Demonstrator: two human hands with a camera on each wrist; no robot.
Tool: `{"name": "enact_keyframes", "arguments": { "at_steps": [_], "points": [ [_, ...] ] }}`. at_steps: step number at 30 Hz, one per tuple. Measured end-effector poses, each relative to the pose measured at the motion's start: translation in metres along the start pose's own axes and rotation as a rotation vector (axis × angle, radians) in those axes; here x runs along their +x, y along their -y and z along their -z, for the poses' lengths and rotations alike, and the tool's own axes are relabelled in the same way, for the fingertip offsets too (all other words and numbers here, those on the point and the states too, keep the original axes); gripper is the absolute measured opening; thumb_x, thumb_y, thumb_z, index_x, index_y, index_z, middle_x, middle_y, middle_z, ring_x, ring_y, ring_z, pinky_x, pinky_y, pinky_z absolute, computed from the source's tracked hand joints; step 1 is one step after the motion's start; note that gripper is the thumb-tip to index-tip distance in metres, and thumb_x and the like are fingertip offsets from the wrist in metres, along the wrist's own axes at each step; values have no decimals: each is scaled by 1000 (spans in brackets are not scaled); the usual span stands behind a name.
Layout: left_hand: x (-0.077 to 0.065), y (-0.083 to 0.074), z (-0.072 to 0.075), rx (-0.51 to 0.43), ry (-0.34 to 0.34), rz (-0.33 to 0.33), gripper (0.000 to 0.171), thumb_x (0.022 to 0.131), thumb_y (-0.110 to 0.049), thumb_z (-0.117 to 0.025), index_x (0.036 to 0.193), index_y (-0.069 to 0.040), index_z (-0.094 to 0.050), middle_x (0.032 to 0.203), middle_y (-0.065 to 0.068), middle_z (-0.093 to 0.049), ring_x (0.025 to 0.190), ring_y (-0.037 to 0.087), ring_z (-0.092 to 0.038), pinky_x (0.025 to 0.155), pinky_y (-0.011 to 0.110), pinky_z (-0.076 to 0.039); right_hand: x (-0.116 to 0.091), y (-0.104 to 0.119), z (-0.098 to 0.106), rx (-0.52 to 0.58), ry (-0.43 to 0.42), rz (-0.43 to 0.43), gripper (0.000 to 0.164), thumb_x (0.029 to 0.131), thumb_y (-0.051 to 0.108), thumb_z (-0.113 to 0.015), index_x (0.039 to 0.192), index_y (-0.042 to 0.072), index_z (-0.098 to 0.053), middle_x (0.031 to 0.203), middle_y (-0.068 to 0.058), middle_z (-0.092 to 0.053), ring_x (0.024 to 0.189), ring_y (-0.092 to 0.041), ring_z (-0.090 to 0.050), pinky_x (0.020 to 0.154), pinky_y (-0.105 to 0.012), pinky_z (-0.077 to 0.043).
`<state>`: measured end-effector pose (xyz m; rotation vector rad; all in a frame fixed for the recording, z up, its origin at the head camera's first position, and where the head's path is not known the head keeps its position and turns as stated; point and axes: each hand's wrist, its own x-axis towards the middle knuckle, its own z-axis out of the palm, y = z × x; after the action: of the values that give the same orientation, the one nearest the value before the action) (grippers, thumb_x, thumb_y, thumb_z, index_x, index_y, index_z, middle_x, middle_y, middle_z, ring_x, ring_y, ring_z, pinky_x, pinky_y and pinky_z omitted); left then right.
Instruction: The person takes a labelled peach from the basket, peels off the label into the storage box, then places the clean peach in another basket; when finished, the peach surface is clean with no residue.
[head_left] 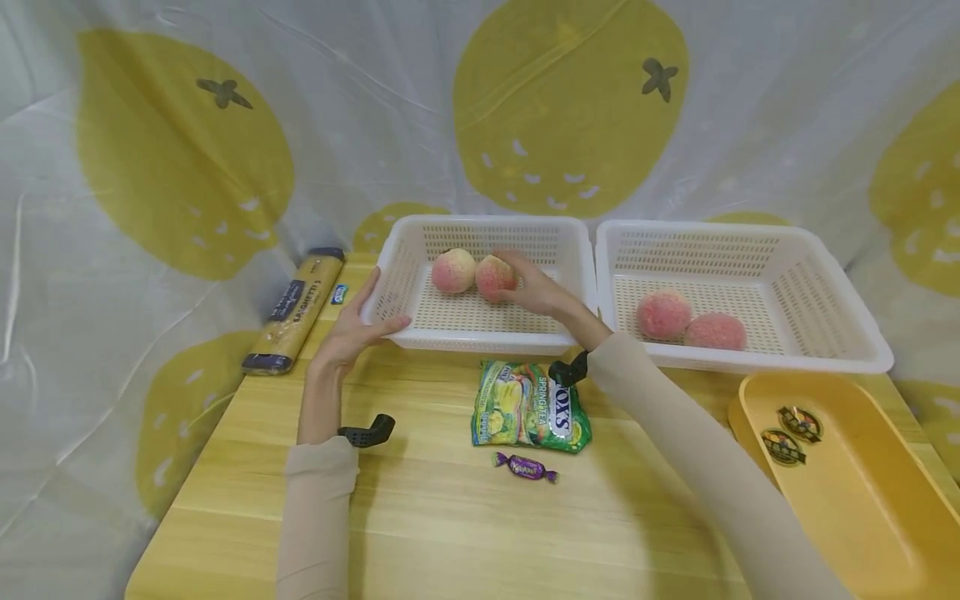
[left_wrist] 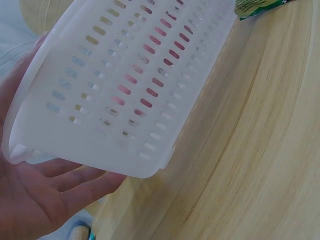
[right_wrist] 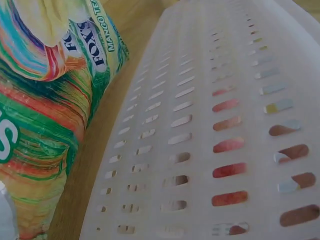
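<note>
My left hand (head_left: 349, 330) holds the left end of a white slotted plastic basket (head_left: 480, 340), its thumb along the front rim and its fingers at the end wall. In the left wrist view, fingers (left_wrist: 82, 187) spread beside the basket's wall (left_wrist: 95, 145). Inside that basket, my right hand (head_left: 538, 290) grips a pink-and-yellow peach (head_left: 492, 280) from its right side. A second peach (head_left: 453, 271) sits just left of it. Through the slots of the basket wall (right_wrist: 160, 145) in the right wrist view, only bits of pink peach and hand show.
Another white basket (head_left: 810, 363) adjoins on the right, with two peaches (head_left: 663, 314) inside. A green Fox's sweets bag (head_left: 525, 408) and purple wrapped candy (head_left: 527, 467) lie in front. Spaghetti (head_left: 296, 312) and a small blue packet (head_left: 339, 294) are left; a yellow-orange tray (head_left: 840, 492) stands right.
</note>
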<state>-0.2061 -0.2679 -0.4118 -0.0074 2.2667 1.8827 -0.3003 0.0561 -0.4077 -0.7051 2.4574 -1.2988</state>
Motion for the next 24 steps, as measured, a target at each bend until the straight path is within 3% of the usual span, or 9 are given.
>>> {"name": "enact_keyframes", "arguments": {
  "at_steps": [3, 6, 8, 11, 15, 20, 24],
  "points": [
    [0, 0, -1, 5, 1, 4, 104, 95, -14, -76, 166, -42, -5, 167, 16, -32, 133, 28, -52, 89, 23, -58, 1, 0, -2, -66, -21, 19, 63, 97, 15, -73, 154, 8, -47, 164, -22, -33, 155, -40, -26, 126, -60, -25],
    [0, 1, 0, 9, -1, 5, 103, 95, -15, -76, 165, -42, -5, 166, 16, -33, 131, 25, -53, 90, 23, -58, -1, 0, -3, -74, -78, -19, 39, 96, 15, -73, 133, 7, -62, 152, -27, -39, 143, -42, -36, 118, -63, -35],
    [0, 2, 0, 10, -2, 8, 103, 95, -15, -76, 165, -42, -5, 166, 16, -34, 130, 24, -53, 91, 24, -58, -3, 1, -4, -80, -114, -45, 26, 95, 15, -72, 117, 4, -64, 147, -28, -42, 138, -41, -40, 113, -62, -39],
    [0, 3, 1, 13, -1, 9, 103, 95, -15, -75, 165, -42, -5, 165, 17, -35, 130, 24, -53, 92, 26, -58, -4, 1, -5, -85, -129, -63, 22, 96, 14, -72, 107, 1, -60, 137, -26, -49, 127, -38, -48, 107, -55, -46],
    [0, 2, 1, 10, -3, 9, 103, 95, -15, -76, 165, -42, -5, 165, 18, -34, 134, 28, -51, 93, 28, -58, -4, 1, -5, -94, -131, -72, 34, 95, 12, -72, 118, -1, -51, 128, -23, -53, 120, -35, -51, 102, -49, -47],
    [1, 2, 1, 10, -6, 9, 104, 94, -17, -77, 165, -43, -6, 166, 17, -33, 137, 32, -48, 89, 24, -58, -5, 1, -2, -166, -129, -105, 64, 92, 20, -78, 148, 10, -49, 141, -25, -47, 130, -37, -48, 107, -54, -46],
    [2, 3, 1, 15, -8, 14, 104, 94, -17, -77, 165, -44, -7, 166, 17, -33, 138, 33, -48, 88, 23, -57, -5, 1, -2, -213, -106, -112, 64, 88, 25, -82, 145, 14, -55, 144, -27, -45, 130, -40, -46, 108, -58, -47]
  ]
}}
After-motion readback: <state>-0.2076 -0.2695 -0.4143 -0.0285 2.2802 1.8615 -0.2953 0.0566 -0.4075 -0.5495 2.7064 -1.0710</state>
